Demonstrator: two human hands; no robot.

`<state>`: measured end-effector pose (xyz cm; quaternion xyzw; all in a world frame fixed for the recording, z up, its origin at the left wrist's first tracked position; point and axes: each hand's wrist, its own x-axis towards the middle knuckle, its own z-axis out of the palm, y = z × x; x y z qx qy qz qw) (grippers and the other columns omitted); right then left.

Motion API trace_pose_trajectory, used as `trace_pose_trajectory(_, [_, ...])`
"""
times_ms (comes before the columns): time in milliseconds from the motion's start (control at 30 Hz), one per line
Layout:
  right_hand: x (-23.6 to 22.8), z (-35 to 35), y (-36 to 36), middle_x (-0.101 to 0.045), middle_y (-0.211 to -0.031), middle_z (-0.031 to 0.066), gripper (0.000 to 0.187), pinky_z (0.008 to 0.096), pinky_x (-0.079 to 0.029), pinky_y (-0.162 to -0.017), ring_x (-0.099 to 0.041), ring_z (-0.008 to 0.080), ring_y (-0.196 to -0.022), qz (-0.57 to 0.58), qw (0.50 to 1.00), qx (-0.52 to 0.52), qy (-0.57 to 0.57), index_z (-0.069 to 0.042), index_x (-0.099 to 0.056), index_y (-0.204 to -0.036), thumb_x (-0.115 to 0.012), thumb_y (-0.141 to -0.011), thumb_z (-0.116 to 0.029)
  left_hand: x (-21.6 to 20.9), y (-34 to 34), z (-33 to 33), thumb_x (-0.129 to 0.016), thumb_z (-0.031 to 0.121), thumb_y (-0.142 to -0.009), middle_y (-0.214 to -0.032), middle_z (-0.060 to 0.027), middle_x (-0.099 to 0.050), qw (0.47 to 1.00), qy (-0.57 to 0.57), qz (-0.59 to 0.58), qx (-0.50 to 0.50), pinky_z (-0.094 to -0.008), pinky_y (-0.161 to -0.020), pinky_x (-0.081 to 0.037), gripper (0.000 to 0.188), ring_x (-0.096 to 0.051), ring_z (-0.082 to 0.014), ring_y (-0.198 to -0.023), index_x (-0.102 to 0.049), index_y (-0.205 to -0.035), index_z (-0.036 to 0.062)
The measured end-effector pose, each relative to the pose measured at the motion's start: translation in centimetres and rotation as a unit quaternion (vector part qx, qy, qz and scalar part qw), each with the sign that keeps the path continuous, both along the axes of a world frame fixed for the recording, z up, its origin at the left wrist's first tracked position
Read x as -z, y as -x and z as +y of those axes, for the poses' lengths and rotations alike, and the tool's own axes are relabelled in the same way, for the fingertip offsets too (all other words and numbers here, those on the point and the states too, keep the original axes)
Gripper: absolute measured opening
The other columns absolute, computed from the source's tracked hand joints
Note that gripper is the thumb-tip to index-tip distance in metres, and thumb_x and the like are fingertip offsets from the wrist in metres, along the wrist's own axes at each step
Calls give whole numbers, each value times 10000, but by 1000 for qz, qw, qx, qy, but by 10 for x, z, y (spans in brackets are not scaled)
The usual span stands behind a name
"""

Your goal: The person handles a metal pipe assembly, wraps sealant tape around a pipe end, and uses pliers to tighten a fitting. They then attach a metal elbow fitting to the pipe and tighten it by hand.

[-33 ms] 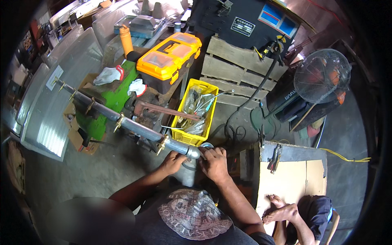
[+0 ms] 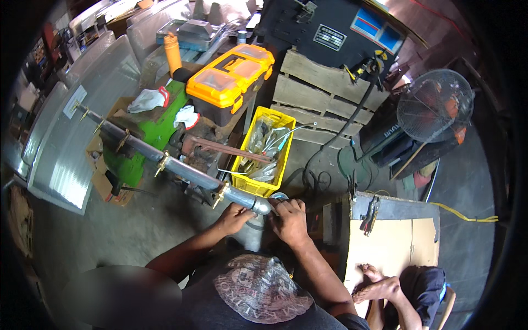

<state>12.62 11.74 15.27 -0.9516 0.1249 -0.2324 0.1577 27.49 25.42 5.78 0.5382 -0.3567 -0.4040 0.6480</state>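
A long grey steel pipe (image 2: 190, 174) slants from the far left down toward me. Several brass fittings (image 2: 163, 162) stick out along it, and its near end is rounded (image 2: 260, 206). My left hand (image 2: 235, 219) is closed in a pinch against the left underside of that end. Across from it, my right hand (image 2: 289, 221) curls its fingers at the right side of the end. What either set of fingertips holds is hidden. A small round rim (image 2: 279, 196) shows just beyond my right hand. Reddish metal bars (image 2: 225, 148) lie beyond the pipe.
A yellow crate (image 2: 286, 148) holds tools and bags, behind it an orange toolbox (image 2: 231, 77). White gloves (image 2: 147, 101) lie on a green block. Pliers (image 2: 370, 215) lie by cardboard (image 2: 379, 247) at right, near another person's bare limbs (image 2: 382, 286). A fan (image 2: 434, 104) stands farther off.
The view has shifted very slightly. Both hands keep their place at the pipe's near end.
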Motion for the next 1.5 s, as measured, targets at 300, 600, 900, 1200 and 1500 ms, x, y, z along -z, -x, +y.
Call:
trace_pose_trajectory(300, [-2, -9, -10, -663, -933, 110, 438, 452, -400, -874, -562, 326, -902, 16, 998, -38, 41, -76, -654, -1136, -720, -705, -115, -2, -14, -13, -696, 94, -833, -1022, -55, -627, 991, 41, -122, 28, -303, -781, -503, 397, -605, -135, -908, -573, -1202, 15])
trace_pose_trajectory(600, [-11, -18, -16, -669, -920, 101, 276, 468, -383, -892, -547, 348, -964, 39, 995, -69, 58, -62, -622, -960, -710, -700, -99, -1, -27, -56, -675, 269, -917, -1099, -58, -626, 1000, -18, 10, -9, -313, -899, -476, 436, -596, -155, -1020, -536, -1273, 59])
trace_pose_trajectory(900, [-13, -28, -23, -669, -937, 102, 227, 453, -388, -896, -530, 362, -1069, 72, 990, -114, 40, -69, -598, -907, -687, -698, -77, -20, -47, -72, -636, 75, -890, -1033, -48, -660, 955, 24, 249, 156, -265, -783, -510, 354, -626, -120, -905, -594, -1239, 36])
trace_pose_trajectory(1200, [-13, -25, -26, -613, -1004, 116, 384, 421, -468, -818, -565, 337, -1001, 6, 994, -112, 8, -44, -624, -969, -696, -598, 22, -11, -64, -55, -689, 96, -856, -902, -5, -645, 981, -14, 164, 104, -252, -725, -503, 182, -610, -96, -801, -631, -1024, 56])
trace_pose_trajectory(1500, [10, -1, -12, -589, -881, 175, 130, 371, -490, -754, -609, 357, -819, -47, 970, 9, -239, 29, -625, -931, -665, -812, -7, -40, -26, 26, -717, 101, -813, -957, -43, -648, 990, -17, 137, -29, -285, -769, -508, 280, -613, -124, -881, -611, -1061, 27])
